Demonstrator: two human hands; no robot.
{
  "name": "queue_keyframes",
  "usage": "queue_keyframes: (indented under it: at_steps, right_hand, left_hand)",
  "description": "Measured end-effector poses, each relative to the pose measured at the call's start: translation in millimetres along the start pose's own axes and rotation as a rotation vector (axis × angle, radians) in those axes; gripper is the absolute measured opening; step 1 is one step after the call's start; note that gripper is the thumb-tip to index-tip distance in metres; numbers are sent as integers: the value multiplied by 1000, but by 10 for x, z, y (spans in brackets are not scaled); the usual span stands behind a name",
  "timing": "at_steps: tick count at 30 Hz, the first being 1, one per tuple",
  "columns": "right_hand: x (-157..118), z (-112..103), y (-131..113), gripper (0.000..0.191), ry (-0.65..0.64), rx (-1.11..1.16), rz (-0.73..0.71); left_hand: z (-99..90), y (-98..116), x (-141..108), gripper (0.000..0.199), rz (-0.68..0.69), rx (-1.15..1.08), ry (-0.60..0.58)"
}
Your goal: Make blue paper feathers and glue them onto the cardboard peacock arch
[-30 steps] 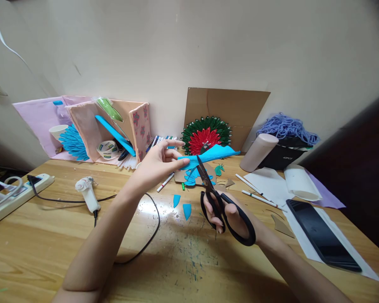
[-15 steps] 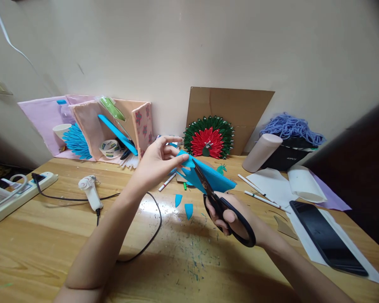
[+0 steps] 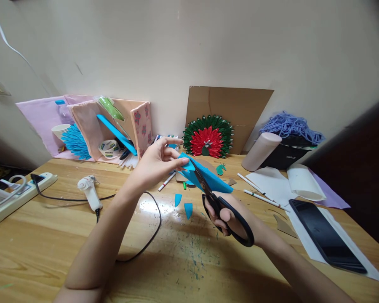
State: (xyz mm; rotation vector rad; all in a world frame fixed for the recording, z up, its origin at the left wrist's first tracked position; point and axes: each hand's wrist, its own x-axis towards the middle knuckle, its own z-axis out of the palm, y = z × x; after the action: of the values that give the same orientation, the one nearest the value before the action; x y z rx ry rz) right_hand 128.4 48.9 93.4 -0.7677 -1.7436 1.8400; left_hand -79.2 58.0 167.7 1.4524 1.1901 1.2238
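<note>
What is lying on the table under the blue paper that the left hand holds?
Under the blue paper, two small blue cut pieces and a marker lie on the wooden table. A brown cardboard piece shows partly; the paper and scissors cover the rest.

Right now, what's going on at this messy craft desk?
A person is cutting paper. Their left hand pinches a folded blue paper piece above the wooden table, while the right hand works black scissors whose blades are in the paper. Two small blue cut-offs lie on the table just below. Nearby sit a glue gun on its cord, a dark phone on white paper, and a red-and-green paper fan ornament leaning against cardboard.
</note>
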Motion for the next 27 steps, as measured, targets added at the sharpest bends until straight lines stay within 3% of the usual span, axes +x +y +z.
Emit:
queue_keyframes:
  at_steps: [6,11,21,27]
  right_hand:
    - [-45,4,-14,70,-46,-111,-42]
    - [-58,17,70,74,-71,-110,-78]
    - [27,10,144,59,15,33,-34]
    - [-2,29,106,69,-5,-43,-60]
  left_hand:
    - [-19,-2,-7,44,5,-14,-13]
    - [-5,-44,0,47,3,-6,-100]
    - [-14,-57,4,45,2,-16,-134]
    - [-15,-52,-3,40,-6,2,-149]
